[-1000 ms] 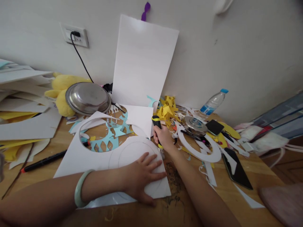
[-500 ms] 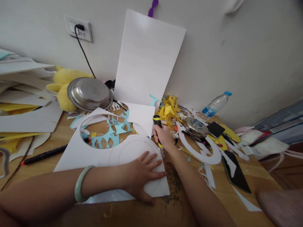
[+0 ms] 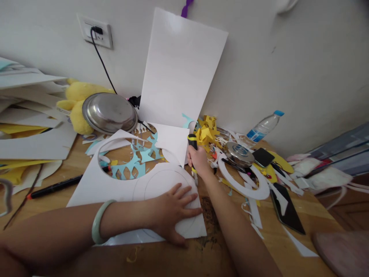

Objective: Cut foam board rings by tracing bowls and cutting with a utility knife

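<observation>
1. White card sheet (image 3: pixel 121 188) lies flat on the wooden table (image 3: pixel 288 231), near its front edge, with a large round hole cut out of its far half and pencil circles drawn on its near half.
2. The left hand (image 3: pixel 173 209) presses palm down on the sheet with fingers spread over the pencil circles, holding nothing; a pale green bangle (image 3: pixel 99 223) sits on that forearm.
3. The right hand (image 3: pixel 197 159) is closed in a fist around a black and yellow craft knife (image 3: pixel 192 148), whose tip (image 3: pixel 196 179) points down at the sheet's right edge.
4. Blue paper cut-outs (image 3: pixel 132 165) show through the round hole.
5. A white card ring (image 3: pixel 245 181) lies just right of the right hand, with a black phone (image 3: pixel 286 207) beyond it toward the right edge.
6. A black marker (image 3: pixel 54 187) lies left of the sheet.
7. Toward the back edge stand a metal bowl (image 3: pixel 109 112) against a yellow soft toy (image 3: pixel 76 104), yellow paper scraps (image 3: pixel 206 130), a water bottle (image 3: pixel 263 127), and a tall white sheet (image 3: pixel 181 69) leaning on the wall.
</observation>
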The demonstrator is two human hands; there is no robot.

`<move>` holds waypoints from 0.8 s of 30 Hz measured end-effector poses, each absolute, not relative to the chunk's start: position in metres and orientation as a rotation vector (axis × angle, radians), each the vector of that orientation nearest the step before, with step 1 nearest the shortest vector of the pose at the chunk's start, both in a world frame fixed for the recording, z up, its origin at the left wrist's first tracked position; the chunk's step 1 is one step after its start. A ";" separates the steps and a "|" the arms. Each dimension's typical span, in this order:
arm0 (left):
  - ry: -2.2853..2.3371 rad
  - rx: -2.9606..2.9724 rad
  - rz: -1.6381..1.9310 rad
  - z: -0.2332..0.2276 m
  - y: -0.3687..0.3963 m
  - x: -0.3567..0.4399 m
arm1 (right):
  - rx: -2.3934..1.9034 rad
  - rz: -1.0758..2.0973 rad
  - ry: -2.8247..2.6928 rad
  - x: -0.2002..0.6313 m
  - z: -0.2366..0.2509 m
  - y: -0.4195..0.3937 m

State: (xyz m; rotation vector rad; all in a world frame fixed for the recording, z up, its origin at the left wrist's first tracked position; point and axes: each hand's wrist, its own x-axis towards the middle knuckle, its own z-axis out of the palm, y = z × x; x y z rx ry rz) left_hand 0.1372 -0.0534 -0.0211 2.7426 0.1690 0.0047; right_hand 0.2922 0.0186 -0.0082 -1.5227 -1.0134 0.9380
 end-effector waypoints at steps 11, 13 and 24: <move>0.175 2.735 -0.011 -0.024 -0.054 0.137 | -1.458 1.008 -1.050 0.292 -0.010 0.025; 0.184 2.740 0.000 -0.024 -0.054 0.137 | -1.440 1.034 -1.064 0.292 -0.010 0.026; 0.163 2.741 -0.010 -0.023 -0.054 0.138 | -1.412 1.117 -1.108 0.287 -0.004 0.025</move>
